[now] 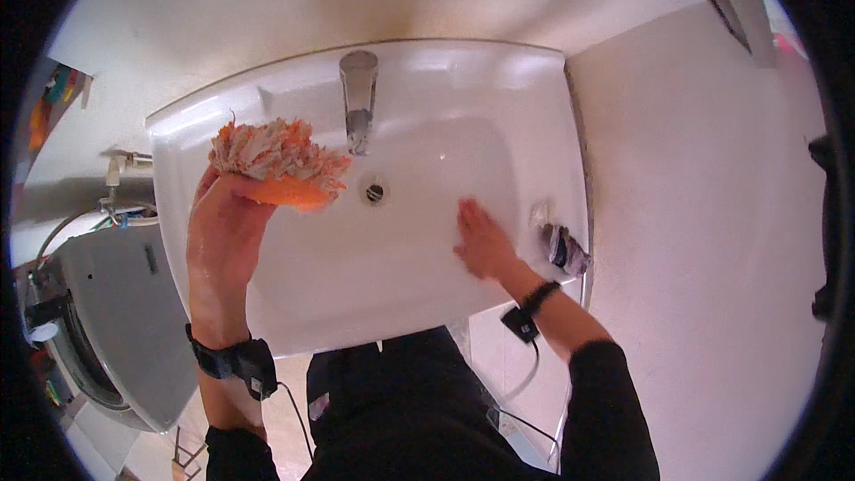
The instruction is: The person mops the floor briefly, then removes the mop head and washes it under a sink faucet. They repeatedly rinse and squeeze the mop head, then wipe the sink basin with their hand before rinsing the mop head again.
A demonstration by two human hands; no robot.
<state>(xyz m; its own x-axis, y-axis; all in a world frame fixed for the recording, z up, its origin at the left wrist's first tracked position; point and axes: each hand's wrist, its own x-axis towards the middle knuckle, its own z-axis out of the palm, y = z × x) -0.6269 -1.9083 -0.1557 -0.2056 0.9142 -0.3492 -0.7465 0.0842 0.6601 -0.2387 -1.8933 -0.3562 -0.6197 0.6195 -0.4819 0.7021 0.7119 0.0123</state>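
My left hand (227,220) grips an orange cleaning pad (277,157) with shaggy, pale orange strands on its upper side. It holds the pad above the left part of a white washbasin (374,267), left of the chrome tap (359,100). Over the right half of the bowl is my right hand (484,240), blurred and holding nothing visible, its fingers extended. Whether it touches the bowl cannot be told. The round drain (375,193) lies between the two hands, below the spout.
A crumpled dark cloth-like item (566,250) lies on the basin's right rim, beside a small pale patch. A wall (695,214) borders the right side. To the left stand a grey washing machine (133,307) and a wall valve (115,170) with hoses. Cables hang from both wristbands.
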